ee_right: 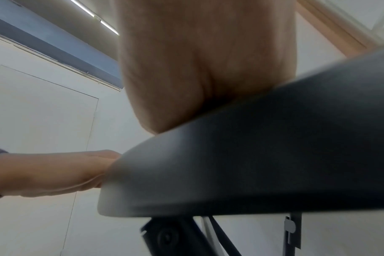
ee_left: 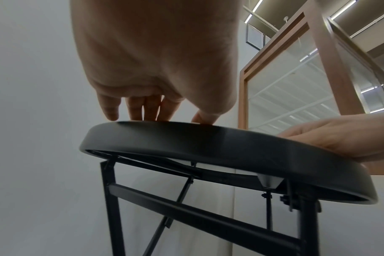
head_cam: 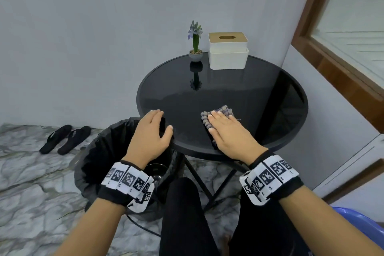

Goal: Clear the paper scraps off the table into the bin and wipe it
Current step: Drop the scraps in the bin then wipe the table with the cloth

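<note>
A round black glass table (head_cam: 228,93) stands in front of me. My right hand (head_cam: 226,131) lies flat, fingers straight, pressing a checked grey cloth (head_cam: 225,110) onto the table's near edge. My left hand (head_cam: 153,131) rests on the table's left rim (ee_left: 208,142) with straight fingers (ee_left: 151,107) and thumb spread, holding nothing. A black bin (head_cam: 116,151) lined with a black bag stands on the floor under my left hand. No paper scraps show on the table top. In the right wrist view the rim (ee_right: 252,164) hides the right fingers and the cloth.
A small potted purple flower (head_cam: 195,43) and a white tissue box (head_cam: 228,50) with a wooden lid stand at the table's far edge. Black sandals (head_cam: 64,139) lie on the marble floor at left. A wood-framed glass partition (head_cam: 342,37) is at right, a blue stool (head_cam: 357,226) lower right.
</note>
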Motion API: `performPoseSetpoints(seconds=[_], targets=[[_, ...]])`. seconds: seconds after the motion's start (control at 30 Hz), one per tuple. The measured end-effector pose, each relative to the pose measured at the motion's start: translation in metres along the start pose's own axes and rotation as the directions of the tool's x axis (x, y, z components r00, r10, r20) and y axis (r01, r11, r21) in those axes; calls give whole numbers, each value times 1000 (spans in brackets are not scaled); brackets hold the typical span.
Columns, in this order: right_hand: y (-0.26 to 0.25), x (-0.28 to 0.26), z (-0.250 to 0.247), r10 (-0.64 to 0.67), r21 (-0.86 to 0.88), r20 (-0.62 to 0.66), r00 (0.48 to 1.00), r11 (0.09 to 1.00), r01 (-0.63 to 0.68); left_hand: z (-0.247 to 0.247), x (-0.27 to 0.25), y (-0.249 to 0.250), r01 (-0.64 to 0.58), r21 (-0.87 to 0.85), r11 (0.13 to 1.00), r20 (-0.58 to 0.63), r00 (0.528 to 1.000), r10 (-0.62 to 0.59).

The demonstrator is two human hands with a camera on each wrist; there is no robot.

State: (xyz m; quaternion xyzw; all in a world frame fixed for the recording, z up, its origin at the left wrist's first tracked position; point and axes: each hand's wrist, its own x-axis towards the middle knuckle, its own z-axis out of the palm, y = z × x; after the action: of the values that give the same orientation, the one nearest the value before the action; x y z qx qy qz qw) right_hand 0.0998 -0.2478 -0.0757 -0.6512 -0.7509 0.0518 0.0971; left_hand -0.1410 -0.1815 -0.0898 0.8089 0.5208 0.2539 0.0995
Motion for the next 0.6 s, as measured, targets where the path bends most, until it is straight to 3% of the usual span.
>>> performPoseSetpoints(seconds=[0.13, 0.3, 0.43, 0.6], targets=[[18, -7, -7, 0, 188, -46, 999, 982, 9, 10, -3, 14, -52, -2, 999, -12, 999, 52], [40, -22, -23, 153, 339, -33, 988, 932, -133, 23, -7, 10, -52, 41, 998, -11, 999, 53], [64, -27, -32, 207, 391, -26, 978, 902, -181, 25, -9, 9, -59, 12, 998, -32, 998, 59], [89, -27, -29, 221, 294, -66, 973, 936, -193, 27, -10, 8, -64, 9, 998, -56, 996, 64]])
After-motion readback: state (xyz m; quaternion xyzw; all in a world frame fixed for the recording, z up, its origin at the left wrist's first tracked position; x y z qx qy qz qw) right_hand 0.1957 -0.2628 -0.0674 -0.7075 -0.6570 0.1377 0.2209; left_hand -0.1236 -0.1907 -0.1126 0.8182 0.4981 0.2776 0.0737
